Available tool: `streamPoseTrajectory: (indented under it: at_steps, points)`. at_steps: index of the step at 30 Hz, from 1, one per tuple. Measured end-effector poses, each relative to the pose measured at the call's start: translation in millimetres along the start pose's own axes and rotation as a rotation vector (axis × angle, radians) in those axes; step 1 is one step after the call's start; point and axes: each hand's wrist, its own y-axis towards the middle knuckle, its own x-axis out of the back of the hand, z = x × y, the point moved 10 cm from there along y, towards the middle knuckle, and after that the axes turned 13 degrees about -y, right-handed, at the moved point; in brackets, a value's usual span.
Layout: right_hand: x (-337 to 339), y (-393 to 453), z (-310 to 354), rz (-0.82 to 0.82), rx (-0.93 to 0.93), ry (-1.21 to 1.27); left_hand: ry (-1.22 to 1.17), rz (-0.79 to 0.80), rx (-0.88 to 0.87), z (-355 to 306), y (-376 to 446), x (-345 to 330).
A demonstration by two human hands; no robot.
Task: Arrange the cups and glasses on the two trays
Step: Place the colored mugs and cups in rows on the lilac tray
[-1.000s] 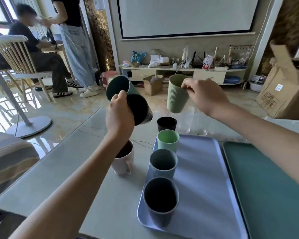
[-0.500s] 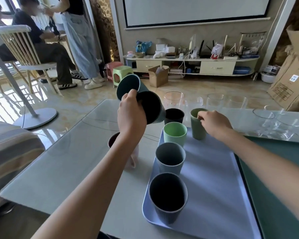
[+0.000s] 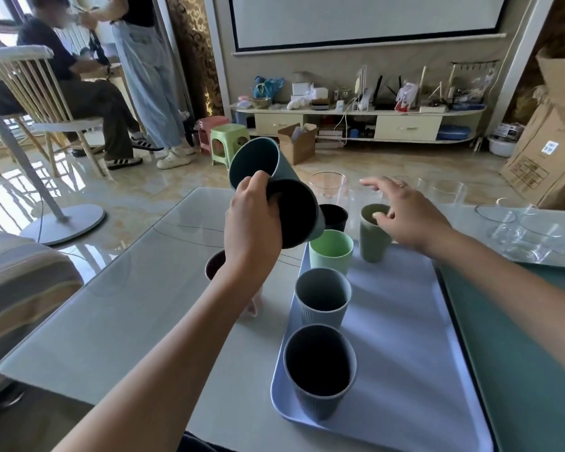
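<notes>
Holding two cups tipped on their sides above the table, the left hand [image 3: 253, 223] has its fingers curled round a teal cup [image 3: 255, 163] and a dark cup [image 3: 292, 213], their mouths facing the camera; the right hand [image 3: 405, 213] hovers with fingers spread and relaxed, gripping nothing, right over a sage cup [image 3: 374, 236] that stands upright at the far end of the lilac tray [image 3: 411, 337]. The step in hand looks like starting a second row on that tray, so the free hand should take one cup from the left grip, steadying the other so it does not slip, and set it upright just beside the sage one, in line with the column. That column runs along the tray's left edge: a black cup [image 3: 333, 216] farthest, then a mint cup [image 3: 330, 252], a grey cup [image 3: 322, 296] and a navy cup [image 3: 320, 370] nearest, all upright and, as far as can be seen, empty. A pink cup [image 3: 216, 265] stands on the table [image 3: 128, 305] left of the tray, partly hidden by the forearm. The green tray [image 3: 519, 353] to the right holds nothing visible, and clear glasses [image 3: 328, 187] wait on the table beyond
</notes>
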Motion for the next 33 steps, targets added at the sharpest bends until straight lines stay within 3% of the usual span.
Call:
streamPoseTrajectory:
  at_steps: [3,6,11,16,20,23,33]
  points:
    - [12,-29,39,0.133,0.177,0.267,-0.051,-0.012,-0.031,-19,-4,-5]
    - [8,-54,61,0.208,0.259,0.336,-0.046,-0.003,-0.064,-36,-9,-15]
    - [21,-56,44,0.022,0.137,0.128,-0.027,0.074,-0.13,-60,-17,-37]
    - [27,-48,-5,0.024,0.019,0.143,-0.127,0.133,-0.168,-63,-9,-42]
    - [-9,-46,-70,0.166,-0.272,0.402,-0.129,0.049,-0.062,-39,4,-27]
    - [-56,-60,-84,0.338,-0.352,0.523,-0.114,0.044,-0.063,-36,2,-23]
    - [-123,-74,-82,0.276,-0.419,0.462,-0.002,0.168,-0.21,-49,-14,-27]
